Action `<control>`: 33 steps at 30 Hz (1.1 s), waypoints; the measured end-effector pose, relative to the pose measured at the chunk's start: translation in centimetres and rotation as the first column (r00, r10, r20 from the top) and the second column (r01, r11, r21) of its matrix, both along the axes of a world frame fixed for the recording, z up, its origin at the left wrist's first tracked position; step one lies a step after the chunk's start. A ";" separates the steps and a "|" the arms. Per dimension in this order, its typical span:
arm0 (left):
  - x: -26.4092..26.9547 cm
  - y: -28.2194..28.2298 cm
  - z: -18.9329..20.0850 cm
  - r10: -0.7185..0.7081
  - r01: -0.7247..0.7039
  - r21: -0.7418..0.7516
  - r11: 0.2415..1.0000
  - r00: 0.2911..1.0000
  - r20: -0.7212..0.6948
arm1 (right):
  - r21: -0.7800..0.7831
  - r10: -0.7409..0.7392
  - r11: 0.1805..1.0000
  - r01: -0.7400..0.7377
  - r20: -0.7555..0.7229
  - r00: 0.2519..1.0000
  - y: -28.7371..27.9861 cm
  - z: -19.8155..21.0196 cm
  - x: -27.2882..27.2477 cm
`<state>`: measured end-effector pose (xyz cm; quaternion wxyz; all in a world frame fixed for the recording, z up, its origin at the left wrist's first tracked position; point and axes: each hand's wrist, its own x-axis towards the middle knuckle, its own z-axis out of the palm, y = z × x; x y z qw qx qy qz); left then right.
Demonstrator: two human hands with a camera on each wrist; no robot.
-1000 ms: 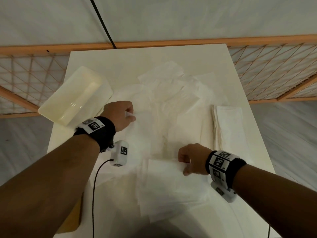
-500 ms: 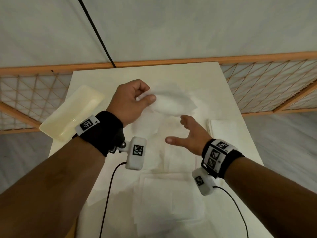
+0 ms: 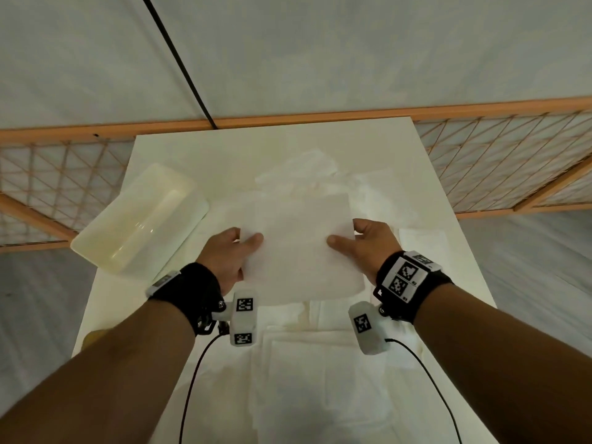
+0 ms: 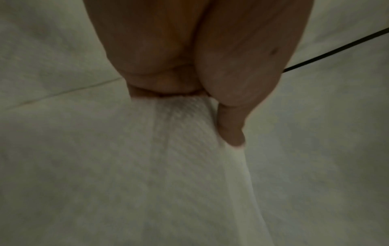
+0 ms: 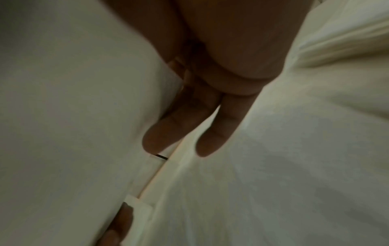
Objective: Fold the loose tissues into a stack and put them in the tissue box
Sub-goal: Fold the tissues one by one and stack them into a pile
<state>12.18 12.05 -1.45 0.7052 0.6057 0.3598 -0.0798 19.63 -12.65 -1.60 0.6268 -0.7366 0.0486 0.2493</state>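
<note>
Mid-task, by the look of it, with most of the folding not yet done. Left hand (image 3: 229, 256) and right hand (image 3: 368, 243) each grasping one side edge of a single tissue (image 3: 301, 248), thumbs on top and fingers underneath, sheet held spread and nearly flat above the surface (image 3: 426, 219), centre of the head view. In the left wrist view, thumb (image 4: 230, 126) pressed onto the embossed sheet, pinching it; in the right wrist view, two fingers (image 5: 168, 126) lying straight under the sheet's edge, thumb side hidden there.

Done so far, judging from the layout: a small folded stack (image 3: 423, 248) lying at the right of the frame, just beyond the right wrist. Possibly also a few flat, squared sheets (image 3: 320, 379) at lower centre between the forearms, though whether folded or merely laid out cannot be told.

Left to do: a heap of loose tissues (image 3: 307, 169) crumpled and overlapping at upper centre, behind the held sheet. Tissue box (image 3: 137, 219) at the left of the frame, overhanging the surface's left edge, open and seemingly holding nothing, so the packing step not yet begun.

Likely next: folding the held sheet and adding it to the stack.
</note>
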 end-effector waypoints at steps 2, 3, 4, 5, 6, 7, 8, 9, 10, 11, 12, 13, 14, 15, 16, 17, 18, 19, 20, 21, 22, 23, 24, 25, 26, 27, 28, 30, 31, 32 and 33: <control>-0.4 -0.1 -0.9 -0.057 0.057 -0.047 0.997 0.998 -0.010 | -0.070 0.009 0.998 -0.009 -0.002 1.000 -0.8 -0.6 0.2; -0.4 -0.2 -1.2 -0.069 0.068 -0.062 0.996 0.998 -0.003 | -0.083 0.008 0.997 -0.008 -0.005 1.000 -1.1 -0.8 0.3; -0.4 -0.4 -1.4 -0.068 0.068 -0.067 0.995 0.998 0.005 | -0.094 -0.001 0.996 0.000 -0.013 1.000 -1.5 -1.0 0.5; -0.3 -0.5 -1.6 -0.057 0.058 -0.078 0.995 0.998 0.011 | -0.101 -0.017 0.995 0.014 -0.028 0.999 -2.0 -1.3 0.6; -0.2 -0.7 -1.8 -0.044 0.044 -0.092 0.995 0.999 0.010 | -0.098 -0.034 0.995 0.029 -0.045 0.998 -2.3 -1.5 0.9; -0.1 -0.8 -1.9 -0.032 0.032 -0.111 0.993 0.999 0.010 | -0.092 -0.042 0.995 0.037 -0.060 0.997 -2.6 -1.6 1.0; 0.0 -0.9 -2.1 -0.028 0.030 -0.124 0.992 1.000 0.011 | -0.087 -0.045 0.995 0.039 -0.069 0.997 -2.9 -1.6 1.1; 0.0 -0.9 -2.2 -0.031 0.033 -0.141 0.989 0.999 0.017 | -0.080 -0.049 0.996 0.043 -0.075 0.996 -3.1 -1.7 1.2; -0.1 -1.0 -2.2 -0.035 0.038 -0.156 0.987 0.999 0.025 | -0.072 -0.050 0.996 0.044 -0.078 0.996 -3.1 -1.7 1.2; -0.1 -1.1 -2.3 -0.036 0.041 -0.170 0.985 0.999 0.030 | -0.065 -0.053 0.997 0.048 -0.081 0.995 -3.2 -1.7 1.1; -0.1 -1.2 -2.4 -0.034 0.038 -0.176 0.984 0.999 0.025 | -0.061 -0.055 0.997 0.050 -0.079 0.995 -3.3 -1.6 1.1; 0.0 -1.2 -2.5 -0.034 0.037 -0.188 0.981 0.999 0.019 | -0.068 -0.056 0.996 0.051 -0.075 0.996 -3.3 -1.6 1.1; -0.1 -1.3 -2.5 -0.040 0.041 -0.205 0.978 0.999 0.008 | -0.085 -0.056 0.995 0.049 -0.077 0.995 -3.4 -1.7 1.1; -0.1 -1.3 -2.4 -0.047 0.045 -0.219 0.975 0.999 -0.003 | -0.096 -0.063 0.994 0.055 -0.086 0.994 -3.4 -1.6 1.2; -0.1 -1.4 -2.3 -0.057 0.052 -0.216 0.975 0.998 -0.017 | -0.092 -0.083 0.993 0.073 -0.106 0.991 -3.4 -1.4 1.2; 0.0 -1.3 -2.1 -0.059 0.051 -0.213 0.976 0.998 -0.030 | -0.055 -0.117 0.992 0.110 -0.148 0.982 -3.4 -1.2 1.2; -0.1 -1.3 -1.9 -0.052 0.041 -0.209 0.977 0.998 -0.046 | -0.001 -0.151 0.988 0.154 -0.212 0.966 -3.4 -1.1 1.1; -0.2 -1.3 -1.7 -0.039 0.026 -0.214 0.976 0.998 -0.057 | 0.055 -0.175 0.979 0.196 -0.269 0.947 -3.5 -1.1 1.1; -0.2 -1.3 -1.5 -0.026 0.012 -0.217 0.976 0.998 -0.060 | 0.109 -0.180 0.969 0.224 -0.314 0.932 -3.5 -0.9 1.1; -0.3 -1.3 -1.4 -0.013 0.000 -0.230 0.973 0.998 -0.058 | 0.140 -0.172 0.962 0.233 -0.351 0.921 -3.6 -0.9 1.1; -0.2 -1.4 -1.2 -0.012 -0.002 -0.229 0.973 0.998 -0.059 | 0.140 -0.166 0.963 0.232 -0.370 0.914 -3.6 -0.8 1.0; -0.3 -1.5 -1.1 -0.002 -0.011 -0.216 0.976 0.998 -0.061 | 0.117 -0.181 0.964 0.238 -0.367 0.912 -3.7 -0.8 1.1; -0.3 -1.6 -1.4 -0.004 -0.002 -0.137 0.991 0.999 -0.046 | 0.092 -0.206 0.963 0.252 -0.346 0.915 -3.6 -0.7 1.2; -0.4 -1.6 -1.9 -0.031 0.031 -0.006 1.000 0.999 -0.018 | 0.073 -0.223 0.964 0.257 -0.306 0.925 -3.4 -0.7 1.2; -0.5 -1.5 -2.4 -0.099 0.097 0.174 0.980 0.995 0.003 | 0.032 -0.228 0.970 0.242 -0.241 0.943 -3.3 -0.8 1.1; -0.6 -1.4 -2.7 -0.167 0.155 0.338 0.928 0.986 0.006 | -0.044 -0.204 0.979 0.200 -0.146 0.968 -3.2 -0.9 1.1; -0.6 -1.4 -2.7 -0.220 0.198 0.432 0.880 0.976 0.001 | -0.178 -0.141 0.975 0.133 -0.033 0.989 -3.1 -0.9 1.1; -0.6 -1.7 -1.9 -0.297 0.252 0.452 0.855 0.954 0.030 | -0.514 0.117 0.857 -0.016 0.163 0.980 -2.8 -0.4 1.0; -0.5 -1.9 -1.5 -0.341 0.282 0.443 0.851 0.938 0.056 | -0.646 0.293 0.759 -0.084 0.223 0.930 -2.4 0.1 0.9; -0.4 -2.3 -0.9 -0.392 0.316 0.452 0.835 0.916 0.085 | -0.726 0.451 0.672 -0.147 0.244 0.859 -1.8 0.5 0.7; -0.3 -2.6 -0.3 -0.448 0.349 0.482 0.804 0.888 0.105 | -0.770 0.575 0.600 -0.217 0.226 0.786 -1.1 0.9 0.5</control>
